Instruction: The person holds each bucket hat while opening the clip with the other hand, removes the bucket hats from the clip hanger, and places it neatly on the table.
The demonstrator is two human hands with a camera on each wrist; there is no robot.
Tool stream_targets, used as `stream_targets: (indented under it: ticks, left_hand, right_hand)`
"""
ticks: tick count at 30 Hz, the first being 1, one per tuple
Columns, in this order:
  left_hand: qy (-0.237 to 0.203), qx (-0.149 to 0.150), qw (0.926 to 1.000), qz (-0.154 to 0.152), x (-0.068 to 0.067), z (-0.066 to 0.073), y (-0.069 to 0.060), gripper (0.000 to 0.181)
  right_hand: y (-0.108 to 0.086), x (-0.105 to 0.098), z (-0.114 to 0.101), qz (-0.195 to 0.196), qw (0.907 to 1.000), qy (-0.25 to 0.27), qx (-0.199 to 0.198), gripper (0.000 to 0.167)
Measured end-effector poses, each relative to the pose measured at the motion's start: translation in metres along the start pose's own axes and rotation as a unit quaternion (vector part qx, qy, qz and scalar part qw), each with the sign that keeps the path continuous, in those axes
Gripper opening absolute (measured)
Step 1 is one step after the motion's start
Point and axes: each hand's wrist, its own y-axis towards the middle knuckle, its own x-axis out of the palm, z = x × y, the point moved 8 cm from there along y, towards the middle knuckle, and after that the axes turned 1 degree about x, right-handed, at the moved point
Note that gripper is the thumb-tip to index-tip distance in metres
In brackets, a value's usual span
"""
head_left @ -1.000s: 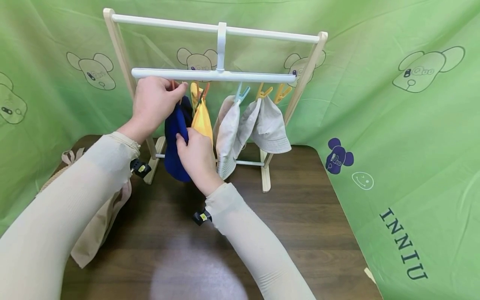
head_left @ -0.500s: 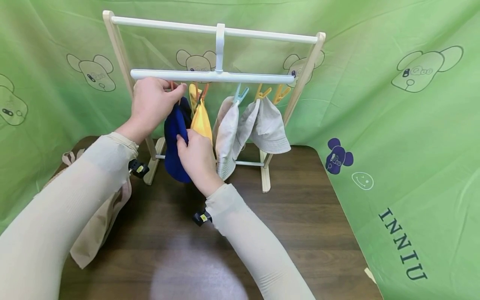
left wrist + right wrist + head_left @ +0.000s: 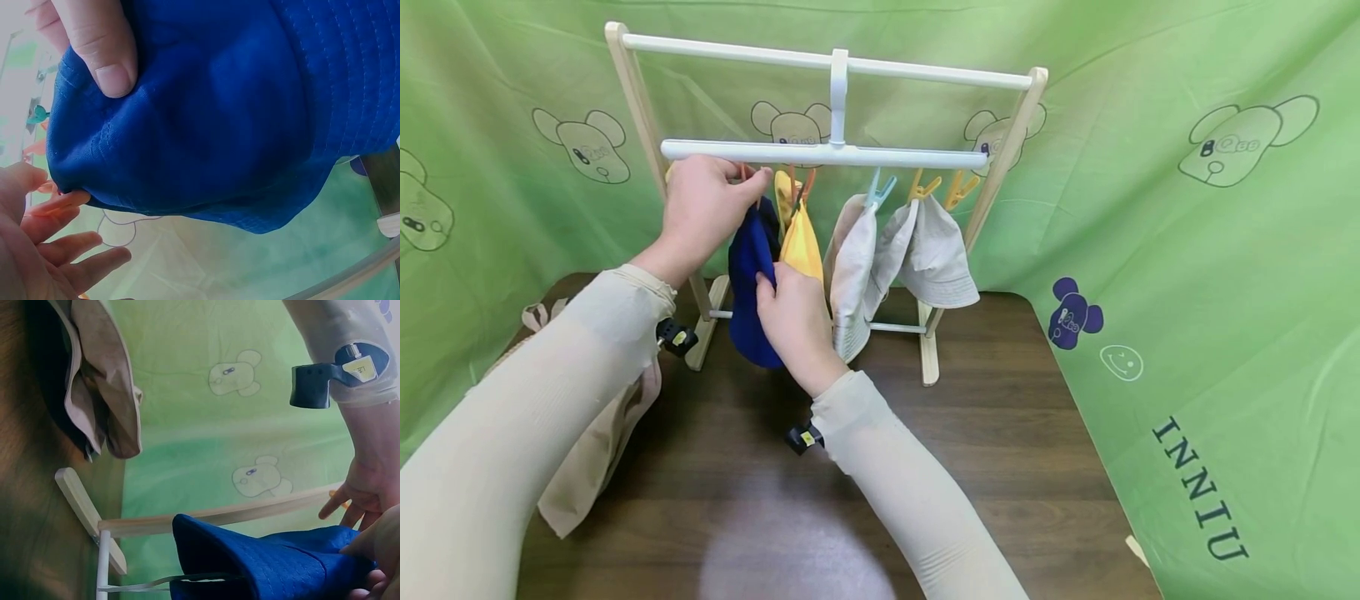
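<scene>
A blue bucket hat (image 3: 751, 292) hangs below the left end of the white hanger bar (image 3: 820, 154). At its top my left hand (image 3: 703, 200) pinches an orange clip (image 3: 59, 203), with the other fingers spread in the left wrist view. My right hand (image 3: 797, 321) holds the hat's side between thumb and fingers; in the left wrist view its thumb lies on the blue cloth (image 3: 206, 125). Just right of the blue hat, a yellow hat (image 3: 802, 246) hangs from an orange clip (image 3: 808, 183).
Light hats (image 3: 853, 267) (image 3: 936, 254) hang farther right from a blue clip (image 3: 880, 190) and yellow clips (image 3: 925, 185). A wooden rack (image 3: 1011, 158) stands on the brown table (image 3: 1000, 433). At left lies a beige bag (image 3: 591, 467); a green printed curtain (image 3: 1150, 250) surrounds the table.
Both hands keep their holds on the clip and the blue hat. The right hand sits very slightly lower in view, and the whole scene has shifted a little.
</scene>
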Motion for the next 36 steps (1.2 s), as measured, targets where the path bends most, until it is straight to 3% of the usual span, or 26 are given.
stream_targets:
  ticks: [12,29,36]
  left_hand:
    - [-0.007,-0.003,1.0000,-0.002,-0.001,0.002,0.000,0.054]
    - [-0.005,-0.020,0.9996,-0.017,0.000,0.001,-0.002,0.056]
    - [-0.003,-0.023,0.9995,-0.022,0.000,0.002,-0.002,0.055]
  right_hand:
    - [-0.004,-0.004,-0.002,0.023,0.9995,-0.011,-0.018,0.027]
    - [-0.010,-0.002,0.003,0.011,0.9989,-0.042,-0.018,0.025]
    - [-0.013,0.001,0.008,0.001,0.9998,-0.014,-0.014,0.022]
